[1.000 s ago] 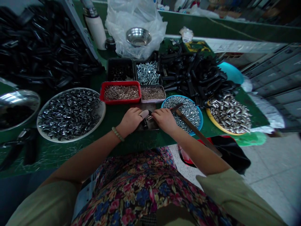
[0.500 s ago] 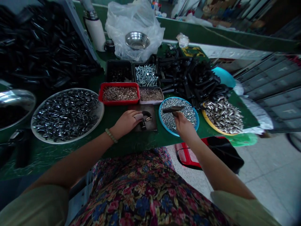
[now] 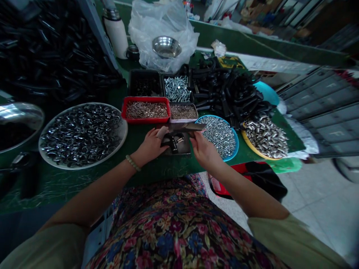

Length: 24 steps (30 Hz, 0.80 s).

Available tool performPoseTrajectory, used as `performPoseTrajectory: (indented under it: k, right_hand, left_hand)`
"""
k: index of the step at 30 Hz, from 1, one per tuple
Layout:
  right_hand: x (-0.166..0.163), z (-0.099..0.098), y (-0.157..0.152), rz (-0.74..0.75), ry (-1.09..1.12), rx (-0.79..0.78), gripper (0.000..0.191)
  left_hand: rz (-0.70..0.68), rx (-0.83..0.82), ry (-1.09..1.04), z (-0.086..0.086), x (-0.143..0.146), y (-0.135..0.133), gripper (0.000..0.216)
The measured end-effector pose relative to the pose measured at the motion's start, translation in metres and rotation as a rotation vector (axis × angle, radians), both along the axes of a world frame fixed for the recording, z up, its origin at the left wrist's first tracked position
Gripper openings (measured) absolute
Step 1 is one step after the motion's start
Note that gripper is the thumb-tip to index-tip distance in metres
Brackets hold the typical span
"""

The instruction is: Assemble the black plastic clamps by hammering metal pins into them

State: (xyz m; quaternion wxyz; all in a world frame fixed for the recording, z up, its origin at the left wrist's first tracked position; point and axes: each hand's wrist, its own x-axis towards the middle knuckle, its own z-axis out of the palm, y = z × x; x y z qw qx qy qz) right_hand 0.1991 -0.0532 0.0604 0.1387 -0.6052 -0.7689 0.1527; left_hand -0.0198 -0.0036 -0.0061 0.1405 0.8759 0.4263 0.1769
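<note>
In the middle of the frame, a person works with two bare hands over a small metal plate [image 3: 185, 150] on the green table [image 3: 159, 170]. On the plate lies a black part [image 3: 174, 146] with a bent shape, and a little silver piece [image 3: 180, 139] with ridges sits by its right side. The left hand [image 3: 150, 146] comes in from the left and seems to pinch the black part, with the thumb along its left end. The right hand [image 3: 206, 151] is closed on what looks like a hammer [image 3: 190, 127] (it is a bit blurry, and the fingers hide most of the handle). The long dark head of the hammer is over the far side of the plate, just above the black part in the picture. Whether it touches anything there, one cannot tell.

The step in hand looks like tapping the part, with one hand to steady it and one hand to hit. The next move seems to call for a still black part, left fingers well out of the way, and a small, straight tap, because a crooked one could knock the part askew.

A red tray [image 3: 147, 121] of thin metal bits is just above the left hand in the frame. A blue bowl [image 3: 238, 145] of small shiny bits is right of center, beside the right hand.
</note>
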Motion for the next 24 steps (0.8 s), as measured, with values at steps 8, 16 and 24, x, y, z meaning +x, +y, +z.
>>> performPoseTrajectory:
  k: [8,16,24]
  right_hand:
    - [0.045,-0.014,-0.004,-0.188,-0.191,0.048,0.038]
    - [0.116,-0.046,0.0,-0.339,-0.575,0.215,0.038]
    - [0.048,-0.031,0.138,0.03,-0.455,0.196,0.026]
  left_hand:
    - [-0.053,0.089,0.121,0.006,0.006,-0.014,0.046]
    - [-0.057,-0.216,-0.186,0.04,0.024,-0.007,0.034]
    - [0.122,-0.262,0.152,0.03,0.014,-0.001,0.025]
